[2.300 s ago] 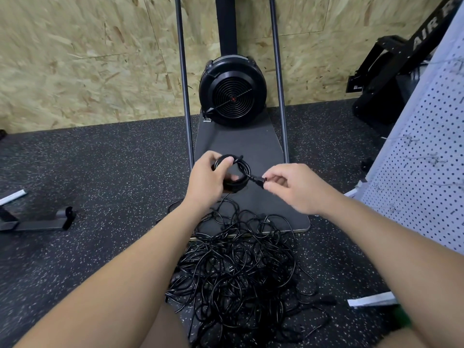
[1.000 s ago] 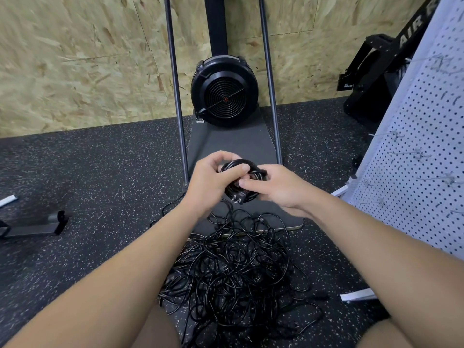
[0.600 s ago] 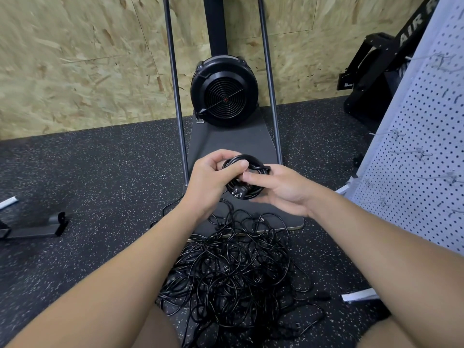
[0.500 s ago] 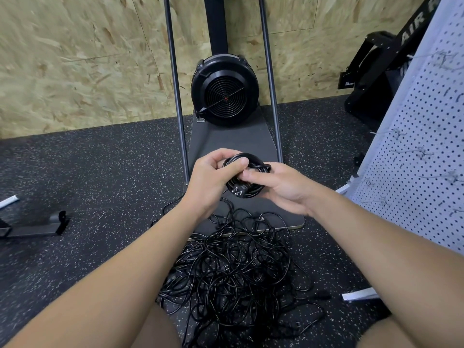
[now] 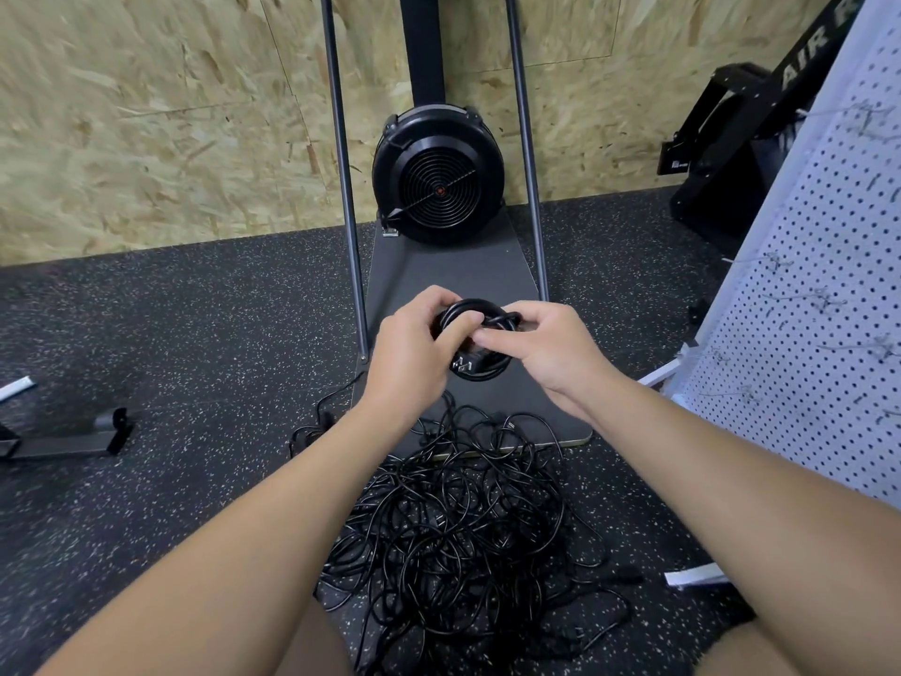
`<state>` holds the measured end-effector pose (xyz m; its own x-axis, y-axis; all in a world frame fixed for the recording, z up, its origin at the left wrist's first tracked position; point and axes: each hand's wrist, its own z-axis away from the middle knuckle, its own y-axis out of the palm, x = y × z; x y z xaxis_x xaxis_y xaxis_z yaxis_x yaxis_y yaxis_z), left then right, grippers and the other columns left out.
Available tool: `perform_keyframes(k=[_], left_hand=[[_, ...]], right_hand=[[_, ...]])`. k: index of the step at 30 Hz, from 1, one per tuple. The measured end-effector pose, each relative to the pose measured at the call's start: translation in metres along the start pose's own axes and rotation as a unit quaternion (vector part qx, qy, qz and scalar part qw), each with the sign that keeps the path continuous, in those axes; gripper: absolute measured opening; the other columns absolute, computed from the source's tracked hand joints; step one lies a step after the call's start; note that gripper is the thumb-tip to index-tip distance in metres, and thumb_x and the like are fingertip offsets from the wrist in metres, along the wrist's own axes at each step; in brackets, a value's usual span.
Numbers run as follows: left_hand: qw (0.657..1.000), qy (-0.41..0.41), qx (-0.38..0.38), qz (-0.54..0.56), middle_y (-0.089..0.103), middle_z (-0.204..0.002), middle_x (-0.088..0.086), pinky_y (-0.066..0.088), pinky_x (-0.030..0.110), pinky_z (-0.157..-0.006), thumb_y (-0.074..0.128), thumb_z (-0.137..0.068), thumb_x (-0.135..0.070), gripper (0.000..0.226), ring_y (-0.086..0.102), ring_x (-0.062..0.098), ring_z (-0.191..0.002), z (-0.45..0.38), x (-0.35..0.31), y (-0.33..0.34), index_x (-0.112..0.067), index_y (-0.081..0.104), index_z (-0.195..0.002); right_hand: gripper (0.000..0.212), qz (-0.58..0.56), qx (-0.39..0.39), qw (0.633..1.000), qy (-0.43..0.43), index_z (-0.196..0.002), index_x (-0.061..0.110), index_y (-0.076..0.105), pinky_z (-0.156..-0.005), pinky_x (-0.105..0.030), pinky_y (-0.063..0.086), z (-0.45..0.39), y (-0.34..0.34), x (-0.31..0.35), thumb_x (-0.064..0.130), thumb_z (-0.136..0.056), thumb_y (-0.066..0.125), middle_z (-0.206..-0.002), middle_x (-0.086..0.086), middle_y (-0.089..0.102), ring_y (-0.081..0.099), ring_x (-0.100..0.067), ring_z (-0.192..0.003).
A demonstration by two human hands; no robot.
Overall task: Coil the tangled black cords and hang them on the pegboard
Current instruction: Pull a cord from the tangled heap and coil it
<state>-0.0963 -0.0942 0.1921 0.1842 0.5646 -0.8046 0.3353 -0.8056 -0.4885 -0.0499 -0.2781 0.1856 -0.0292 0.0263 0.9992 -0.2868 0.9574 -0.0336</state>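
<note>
A small coiled black cord (image 5: 480, 365) hangs in front of me, its plug showing at the lower left of the coil. My left hand (image 5: 414, 351) grips the coil's left side, fingers curled over its top. From the right, my right hand (image 5: 541, 348) pinches the coil with thumb and fingers. Below them a big tangle of black cords (image 5: 463, 534) lies on the floor. The white pegboard (image 5: 824, 334) leans at the right, with several bare wire hooks on it.
A black fan machine (image 5: 439, 183) on a dark base plate (image 5: 453, 280) stands ahead between two thin metal poles, against an OSB wall. Black gym equipment (image 5: 731, 139) sits at the back right. A metal foot (image 5: 73, 439) lies on the speckled rubber floor at the left.
My right hand, which held the cord's loose end out to the right, has come in against the coil. Both hands now hold the coil close together.
</note>
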Motion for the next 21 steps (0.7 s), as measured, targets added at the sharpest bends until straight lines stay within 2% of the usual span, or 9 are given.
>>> perform_keyframes(k=[5,6,8,9,10,12,15,18,21], left_hand=[[0.998,0.016,0.020,-0.057,0.078,-0.081,-0.011,0.060,0.048,-0.074,0.064,-0.107,-0.050,0.016,0.075,0.019,-0.079,0.000,0.005,-0.001,-0.034,0.062,-0.104],[0.998,0.017,0.021,-0.058,0.077,-0.081,-0.009,0.060,0.049,-0.073,0.064,-0.106,-0.051,0.017,0.075,0.021,-0.078,-0.001,0.007,-0.003,-0.034,0.062,-0.104],[0.998,0.016,0.023,-0.060,0.077,-0.080,-0.007,0.059,0.051,-0.072,0.064,-0.107,-0.051,0.016,0.074,0.022,-0.076,-0.003,0.008,-0.007,-0.035,0.063,-0.104],[0.998,0.016,0.022,-0.059,0.076,-0.080,-0.007,0.059,0.051,-0.072,0.064,-0.107,-0.050,0.015,0.073,0.021,-0.075,-0.002,0.007,-0.007,-0.035,0.064,-0.104],[0.998,0.018,0.018,-0.058,0.076,-0.080,-0.008,0.059,0.049,-0.073,0.065,-0.107,-0.049,0.015,0.073,0.019,-0.076,-0.001,0.006,-0.007,-0.035,0.066,-0.103],[0.998,0.021,0.004,-0.061,0.075,-0.082,-0.009,0.058,0.045,-0.078,0.066,-0.107,-0.045,0.016,0.071,0.013,-0.079,0.002,0.003,-0.005,-0.030,0.070,-0.104],[0.999,0.015,-0.004,-0.050,0.076,-0.086,-0.011,0.058,0.044,-0.082,0.068,-0.106,-0.044,0.017,0.071,0.012,-0.084,0.002,0.001,-0.005,-0.028,0.073,-0.104],[0.999,0.010,0.014,-0.038,0.077,-0.089,-0.012,0.059,0.044,-0.085,0.070,-0.105,-0.042,0.016,0.072,0.012,-0.087,0.001,0.002,-0.006,-0.027,0.075,-0.103],[0.999,0.009,0.034,-0.014,0.079,-0.094,-0.012,0.059,0.044,-0.088,0.070,-0.105,-0.040,0.016,0.074,0.011,-0.092,0.001,0.000,-0.003,-0.027,0.078,-0.104]], right_hand=[[0.035,-0.025,-0.001,1.000,-0.019,-0.118,0.011,0.082,-0.105,-0.040,0.060,0.003,0.004,0.002,-0.005,-0.086,0.085,-0.110,-0.005,0.084,0.079,-0.019,-0.106],[0.047,-0.026,-0.001,0.999,-0.020,-0.129,0.014,0.077,-0.105,-0.039,0.060,0.003,0.005,0.004,-0.007,-0.087,0.085,-0.115,-0.003,0.083,0.078,-0.018,-0.110],[0.080,-0.054,0.009,0.998,0.004,-0.152,0.028,0.054,-0.104,-0.033,0.060,0.003,0.003,0.005,-0.009,-0.088,0.084,-0.123,0.002,0.081,0.077,-0.013,-0.115],[0.089,-0.055,0.014,0.998,0.014,-0.158,0.031,0.045,-0.105,-0.033,0.059,0.002,0.001,0.005,-0.008,-0.088,0.085,-0.123,0.002,0.081,0.077,-0.012,-0.116],[0.087,-0.035,0.016,0.999,0.016,-0.158,0.028,0.047,-0.107,-0.036,0.059,0.001,0.000,0.006,-0.005,-0.088,0.086,-0.122,0.002,0.081,0.077,-0.013,-0.115],[0.061,0.016,0.025,1.000,0.002,-0.143,0.018,0.066,-0.111,-0.047,0.058,-0.001,-0.002,0.006,0.001,-0.089,0.088,-0.117,0.000,0.083,0.078,-0.018,-0.112],[0.034,0.039,0.043,0.998,-0.026,-0.125,0.014,0.078,-0.111,-0.049,0.058,0.000,-0.002,0.007,0.003,-0.093,0.084,-0.113,-0.003,0.084,0.079,-0.023,-0.111],[0.031,0.035,0.082,0.996,-0.020,-0.126,0.011,0.077,-0.111,-0.051,0.058,0.000,-0.005,0.006,0.001,-0.097,0.079,-0.115,-0.008,0.083,0.078,-0.030,-0.115],[0.036,-0.025,0.131,0.991,0.008,-0.134,0.003,0.073,-0.113,-0.053,0.057,0.001,-0.007,0.002,-0.006,-0.099,0.072,-0.126,-0.022,0.078,0.074,-0.038,-0.122]])
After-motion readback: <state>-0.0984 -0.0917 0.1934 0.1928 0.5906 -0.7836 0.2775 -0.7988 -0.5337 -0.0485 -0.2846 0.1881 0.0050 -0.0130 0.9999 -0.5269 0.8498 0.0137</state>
